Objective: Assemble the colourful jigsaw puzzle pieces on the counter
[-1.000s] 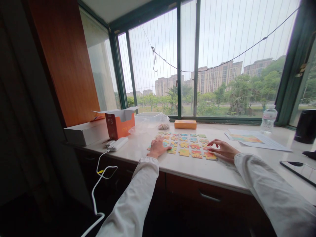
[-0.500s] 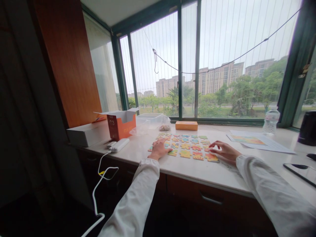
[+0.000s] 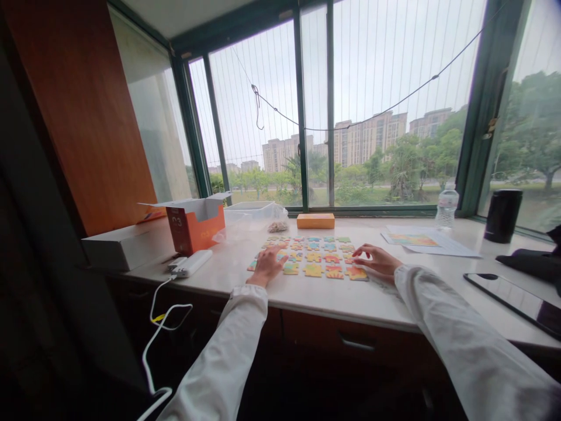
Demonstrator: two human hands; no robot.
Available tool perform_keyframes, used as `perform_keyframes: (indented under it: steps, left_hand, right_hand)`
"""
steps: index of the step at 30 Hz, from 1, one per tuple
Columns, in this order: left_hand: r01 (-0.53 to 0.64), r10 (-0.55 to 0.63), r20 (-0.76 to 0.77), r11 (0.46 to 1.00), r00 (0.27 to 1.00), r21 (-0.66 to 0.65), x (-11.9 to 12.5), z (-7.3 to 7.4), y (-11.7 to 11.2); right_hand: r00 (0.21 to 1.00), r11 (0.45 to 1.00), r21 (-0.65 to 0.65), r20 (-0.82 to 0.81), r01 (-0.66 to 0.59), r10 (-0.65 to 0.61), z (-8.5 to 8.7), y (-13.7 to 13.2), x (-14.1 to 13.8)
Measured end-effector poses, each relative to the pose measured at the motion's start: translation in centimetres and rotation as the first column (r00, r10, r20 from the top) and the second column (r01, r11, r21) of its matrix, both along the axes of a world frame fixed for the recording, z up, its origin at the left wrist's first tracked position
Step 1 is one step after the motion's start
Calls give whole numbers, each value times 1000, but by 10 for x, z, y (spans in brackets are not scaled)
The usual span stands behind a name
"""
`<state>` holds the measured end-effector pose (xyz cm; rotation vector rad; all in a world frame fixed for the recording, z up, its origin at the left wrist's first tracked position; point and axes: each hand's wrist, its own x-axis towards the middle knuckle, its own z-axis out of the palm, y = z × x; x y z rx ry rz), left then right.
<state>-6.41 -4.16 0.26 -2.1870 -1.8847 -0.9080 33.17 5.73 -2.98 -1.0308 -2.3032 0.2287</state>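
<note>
Several colourful jigsaw pieces (image 3: pixel 313 257) lie in a loose grid on the white stone counter (image 3: pixel 307 301). My left hand (image 3: pixel 268 266) rests palm-down on the pieces at the grid's left side, fingers apart and holding nothing visible. At the grid's right side, my right hand (image 3: pixel 377 260) hovers low with curved fingers, its fingertips at or just above the nearest pieces. Nothing shows in its grip. Each hand hides a few pieces beneath it. White sleeves cover both forearms.
An open orange box (image 3: pixel 195 225), white box (image 3: pixel 123 248), power bank (image 3: pixel 193 263) with white cable, and clear tub (image 3: pixel 245 213) stand left. Behind the pieces is a small orange box (image 3: pixel 315 220). Right are a printed sheet (image 3: pixel 412 240), water bottle (image 3: pixel 446 209), and tablet (image 3: pixel 512 298).
The whole scene has shifted left in view as my head turned right. Both hands stay over the pieces, and no piece has visibly moved.
</note>
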Motion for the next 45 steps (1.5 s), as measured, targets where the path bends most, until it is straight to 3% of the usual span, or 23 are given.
perform_keyframes:
  steps: [5,12,19,28,31,37,45]
  left_hand:
    - [288,-276,-120,953,953,90,9,4,-6]
    - [156,-153,-121,988,981,9,8,0,-4]
    - [133,-140,-106,989,984,-69,8,-1,-6]
    - [116,-120,-100,992,988,-46,8,-1,-7]
    - [209,-213,-108,977,971,-48,12,2,-10]
    - [439,-450,-172,893,877,-96,21,7,-17]
    - [428,-458,-165,884,874,-188,23,11,-16]
  right_hand:
    - [1000,1000,-4,2,3,-3,2,-2,-3]
    - [1000,1000,-20,2,-8,8,3,-3,-1]
    - [1000,1000,-11,14,-13,13,-1,-1,1]
    - [1000,999,-39,0,-7,7,3,-6,-1]
    - [1000,999,-38,8,-7,7,3,-6,-1]
    - [1000,999,-33,28,0,0,2,-3,0]
    - [999,999,-42,26,-33,35,1,0,1]
